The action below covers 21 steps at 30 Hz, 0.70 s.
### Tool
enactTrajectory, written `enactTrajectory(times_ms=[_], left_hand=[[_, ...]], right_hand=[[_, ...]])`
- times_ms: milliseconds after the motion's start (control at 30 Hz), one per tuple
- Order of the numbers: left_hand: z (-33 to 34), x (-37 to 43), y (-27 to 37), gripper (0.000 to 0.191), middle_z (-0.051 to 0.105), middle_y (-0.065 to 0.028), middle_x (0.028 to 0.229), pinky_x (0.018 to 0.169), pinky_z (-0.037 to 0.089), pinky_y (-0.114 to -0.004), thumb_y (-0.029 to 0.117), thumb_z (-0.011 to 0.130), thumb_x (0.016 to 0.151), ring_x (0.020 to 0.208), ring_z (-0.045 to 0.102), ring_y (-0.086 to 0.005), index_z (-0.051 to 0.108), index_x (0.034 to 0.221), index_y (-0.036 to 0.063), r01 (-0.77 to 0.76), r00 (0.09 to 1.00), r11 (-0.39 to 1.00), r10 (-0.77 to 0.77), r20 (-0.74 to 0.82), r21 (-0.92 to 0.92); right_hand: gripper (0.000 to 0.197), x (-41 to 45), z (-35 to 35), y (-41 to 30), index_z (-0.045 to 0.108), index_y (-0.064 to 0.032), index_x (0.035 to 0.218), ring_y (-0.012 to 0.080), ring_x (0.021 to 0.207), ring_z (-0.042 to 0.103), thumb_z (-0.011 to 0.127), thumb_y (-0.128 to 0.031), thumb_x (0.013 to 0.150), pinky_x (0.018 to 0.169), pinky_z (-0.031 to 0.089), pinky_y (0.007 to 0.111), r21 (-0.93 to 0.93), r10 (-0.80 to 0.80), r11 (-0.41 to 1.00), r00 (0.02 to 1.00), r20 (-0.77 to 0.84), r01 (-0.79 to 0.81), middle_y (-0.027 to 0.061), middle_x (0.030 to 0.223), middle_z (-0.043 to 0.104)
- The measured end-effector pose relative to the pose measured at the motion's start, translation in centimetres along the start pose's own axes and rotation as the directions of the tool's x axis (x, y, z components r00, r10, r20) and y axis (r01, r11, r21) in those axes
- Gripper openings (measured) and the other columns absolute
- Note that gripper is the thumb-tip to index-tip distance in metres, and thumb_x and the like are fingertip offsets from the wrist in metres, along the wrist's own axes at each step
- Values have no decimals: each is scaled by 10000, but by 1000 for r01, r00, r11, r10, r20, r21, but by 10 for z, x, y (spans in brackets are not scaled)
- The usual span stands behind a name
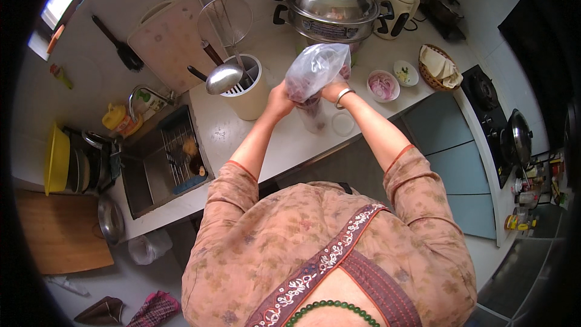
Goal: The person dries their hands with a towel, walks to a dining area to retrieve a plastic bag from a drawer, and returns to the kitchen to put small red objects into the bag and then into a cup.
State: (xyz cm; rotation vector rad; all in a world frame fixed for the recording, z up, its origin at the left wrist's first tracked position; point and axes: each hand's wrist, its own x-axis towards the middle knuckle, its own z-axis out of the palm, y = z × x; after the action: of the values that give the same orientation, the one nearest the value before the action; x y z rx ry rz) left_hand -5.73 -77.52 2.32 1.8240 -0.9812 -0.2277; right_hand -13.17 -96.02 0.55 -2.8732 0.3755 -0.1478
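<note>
A clear plastic bag [317, 66] with dark reddish pieces inside is held up between both hands over the counter. My left hand [280, 101] grips its left side, while my right hand [335, 91], with a silver bangle at the wrist, grips its lower right side. Directly beneath the bag stands a clear jar [312, 120] with some of the reddish pieces in it; the bag hides its mouth. A round translucent lid [342, 124] lies on the counter just right of the jar. The fingertips are partly hidden by the bag.
A utensil holder [245, 104] with a ladle and strainer stands left of the hands. Behind them is a steel steamer pot [333, 9]. Bowls of sliced onion [382, 87] and chopped garnish [404, 74] sit right, beside a wicker basket [431, 81]. The sink [150, 177] is at left.
</note>
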Motion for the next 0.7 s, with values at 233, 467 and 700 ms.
enactTrajectory(times_ms=[233, 467, 700], left_hand=[[4, -15, 9, 314, 638, -149, 913, 734, 473, -367, 89, 668, 710, 838, 601, -349, 565, 1004, 49, -118, 968, 993, 111, -227, -20], [-8, -21, 31, 231, 610, -131, 851, 724, 445, -394, 174, 665, 741, 830, 556, -329, 581, 927, 67, -218, 938, 971, 238, -252, 102], [-22, -22, 53, 236, 615, -138, 873, 723, 450, -394, 177, 673, 748, 842, 559, -340, 592, 934, 58, -256, 917, 966, 252, -309, 31]], right_hand=[[392, -29, -16, -24, 584, -89, 1083, 313, 1087, 502, 478, -371, 832, 921, 388, 398, 176, -12, 984, 993, -119, 33, 167, 1157, 557], [428, -28, -7, -24, 523, -69, 1181, 309, 1195, 404, 505, -319, 834, 1029, 289, 392, 89, -179, 971, 925, -336, 220, 144, 1240, 497], [424, -27, -16, -26, 521, -65, 1181, 308, 1196, 401, 505, -312, 837, 1034, 280, 393, 38, -247, 957, 878, -410, 288, 143, 1232, 502]])
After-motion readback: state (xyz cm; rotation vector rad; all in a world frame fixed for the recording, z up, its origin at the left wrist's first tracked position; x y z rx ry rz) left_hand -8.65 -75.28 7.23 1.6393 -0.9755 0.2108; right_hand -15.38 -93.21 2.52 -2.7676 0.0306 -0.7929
